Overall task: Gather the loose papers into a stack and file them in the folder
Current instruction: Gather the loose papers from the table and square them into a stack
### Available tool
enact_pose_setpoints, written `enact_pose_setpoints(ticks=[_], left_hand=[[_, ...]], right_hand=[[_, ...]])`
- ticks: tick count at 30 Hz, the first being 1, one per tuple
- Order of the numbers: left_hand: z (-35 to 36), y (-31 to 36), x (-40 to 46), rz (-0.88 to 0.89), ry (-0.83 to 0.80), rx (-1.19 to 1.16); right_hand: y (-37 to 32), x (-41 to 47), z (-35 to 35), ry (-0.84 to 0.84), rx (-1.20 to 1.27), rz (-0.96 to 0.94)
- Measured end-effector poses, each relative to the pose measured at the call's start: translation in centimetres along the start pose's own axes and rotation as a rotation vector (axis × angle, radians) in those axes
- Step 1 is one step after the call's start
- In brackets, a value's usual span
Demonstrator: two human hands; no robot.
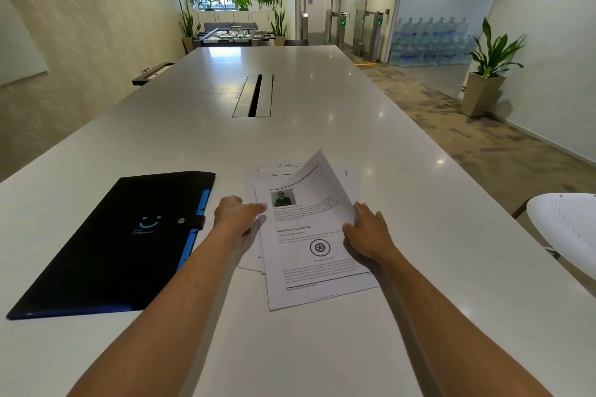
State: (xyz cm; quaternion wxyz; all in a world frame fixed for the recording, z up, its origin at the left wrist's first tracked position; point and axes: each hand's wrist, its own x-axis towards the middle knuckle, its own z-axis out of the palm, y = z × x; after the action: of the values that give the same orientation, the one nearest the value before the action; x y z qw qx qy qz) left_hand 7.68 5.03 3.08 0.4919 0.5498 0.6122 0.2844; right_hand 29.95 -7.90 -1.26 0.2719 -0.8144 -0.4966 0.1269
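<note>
White tabletop (322, 100) carries everything — near centre, the left hand (237, 219) presses flat on loose papers (309, 248); the right hand (367, 235) pinches a curling top sheet. Black folder (119, 245) lies closed, left.

Papers (309, 235): several printed white sheets, loosely overlapped and skewed, lying near centre on the table; top sheet's far right corner curls upward. Folder (119, 242): black, blue-edged, closed with a snap tab, flat, left of papers.
</note>
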Motion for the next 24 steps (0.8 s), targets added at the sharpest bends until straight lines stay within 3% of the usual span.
enact_pose_setpoints(ticks=[4,8,24], left_hand=[[1.1,0.0,-1.0,0.050,0.100,0.064],[2.2,0.3,-2.0,0.097,0.122,0.314],[1.8,1.2,-0.9,-0.006,-0.040,-0.030]], right_hand=[[0.0,-0.3,0.2,0.059,0.018,-0.011],[-0.4,-0.3,0.7,0.078,-0.042,-0.046],[-0.6,-0.4,0.9,0.070,-0.051,-0.041]])
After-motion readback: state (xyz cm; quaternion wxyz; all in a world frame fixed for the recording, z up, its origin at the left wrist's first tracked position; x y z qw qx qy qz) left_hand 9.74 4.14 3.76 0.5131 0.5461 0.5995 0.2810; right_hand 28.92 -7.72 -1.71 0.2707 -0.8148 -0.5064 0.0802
